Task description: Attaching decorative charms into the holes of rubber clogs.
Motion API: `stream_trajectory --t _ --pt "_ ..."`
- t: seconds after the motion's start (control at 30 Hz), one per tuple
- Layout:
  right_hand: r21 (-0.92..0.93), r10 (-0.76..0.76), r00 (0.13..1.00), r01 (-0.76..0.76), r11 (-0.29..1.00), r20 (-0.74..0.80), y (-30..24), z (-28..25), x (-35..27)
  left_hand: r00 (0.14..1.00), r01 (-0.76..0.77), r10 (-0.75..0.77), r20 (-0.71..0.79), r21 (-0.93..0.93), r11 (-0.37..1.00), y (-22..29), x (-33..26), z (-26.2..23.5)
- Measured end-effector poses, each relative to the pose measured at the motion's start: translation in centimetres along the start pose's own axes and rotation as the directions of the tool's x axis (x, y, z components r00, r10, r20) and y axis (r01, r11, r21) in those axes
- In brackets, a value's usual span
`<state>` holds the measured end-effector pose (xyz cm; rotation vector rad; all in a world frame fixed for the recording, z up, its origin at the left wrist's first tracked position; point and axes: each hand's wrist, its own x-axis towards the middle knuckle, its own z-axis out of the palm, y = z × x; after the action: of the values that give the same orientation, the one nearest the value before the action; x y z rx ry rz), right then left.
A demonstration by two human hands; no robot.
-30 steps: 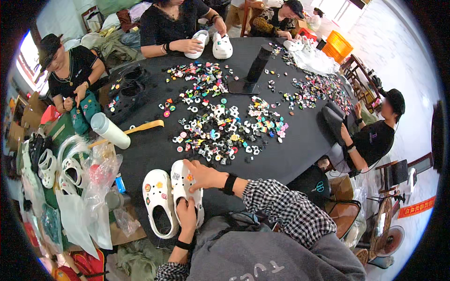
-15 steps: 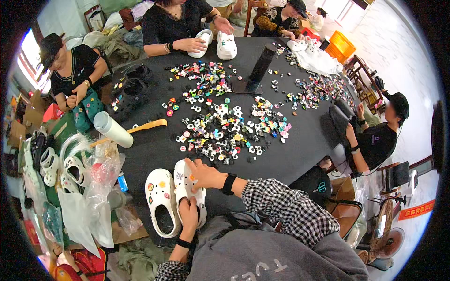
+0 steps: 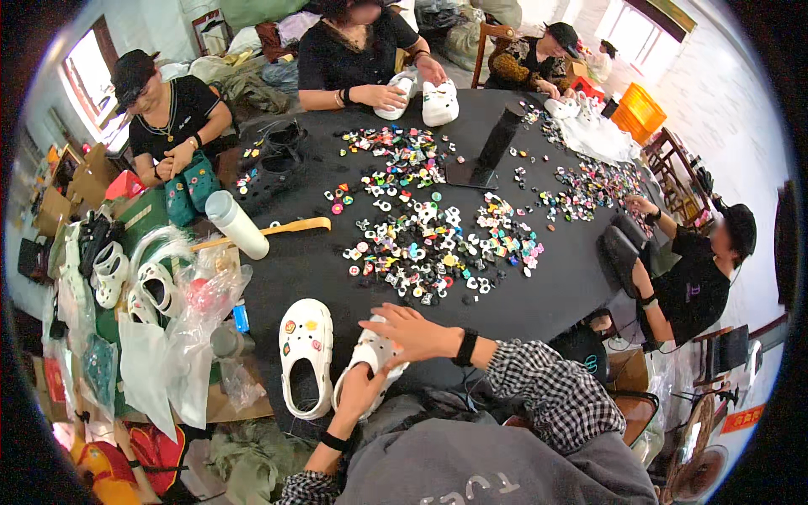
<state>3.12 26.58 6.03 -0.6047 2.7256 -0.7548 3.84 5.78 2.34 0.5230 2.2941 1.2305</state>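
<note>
Two white clogs are at the table edge in front of me. The left clog [image 3: 307, 332] rests flat, with several colourful charms on its toe. The other white clog [image 3: 363, 351] is tilted between my hands. My left hand [image 3: 358, 392] grips it at the foot opening, with the fingers partly inside. Across its toe lies my right hand [image 3: 417, 335], fingers over the top and thumb against the side. The hands cover most of this toe, so I cannot make out any charm under the fingers.
A heap of small charms [image 3: 429, 240] spreads over the black table [image 3: 547, 278]. Left of it are a wooden back scratcher [image 3: 307, 224] and a pale tumbler [image 3: 237, 225]. A black stand [image 3: 497, 143] rises farther back. Co-workers handle clogs around the table; plastic bags [image 3: 198, 337] lie at left.
The held clog has turned and tilted, and its toe has moved away from the left clog. My right hand has shifted farther across its toe. The whole view has also shifted.
</note>
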Motion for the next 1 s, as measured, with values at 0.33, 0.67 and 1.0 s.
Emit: stream_trajectory --t 0.33,0.67,1.0 --pt "0.020 -0.116 0.963 0.115 0.993 0.242 0.0 0.3 -1.1 0.974 -0.016 -0.004 0.225 0.088 0.996 1.4 -1.4 0.6" --pt "-0.024 -0.126 0.992 0.126 0.992 0.014 -0.2 2.0 -2.1 0.990 -0.054 0.060 0.127 -0.045 0.998 0.5 -1.1 1.1" --pt "0.021 0.006 0.998 -0.005 1.000 -0.065 -1.1 3.0 -2.5 0.993 -0.057 0.061 0.101 -0.039 0.998 1.4 -0.9 0.8"
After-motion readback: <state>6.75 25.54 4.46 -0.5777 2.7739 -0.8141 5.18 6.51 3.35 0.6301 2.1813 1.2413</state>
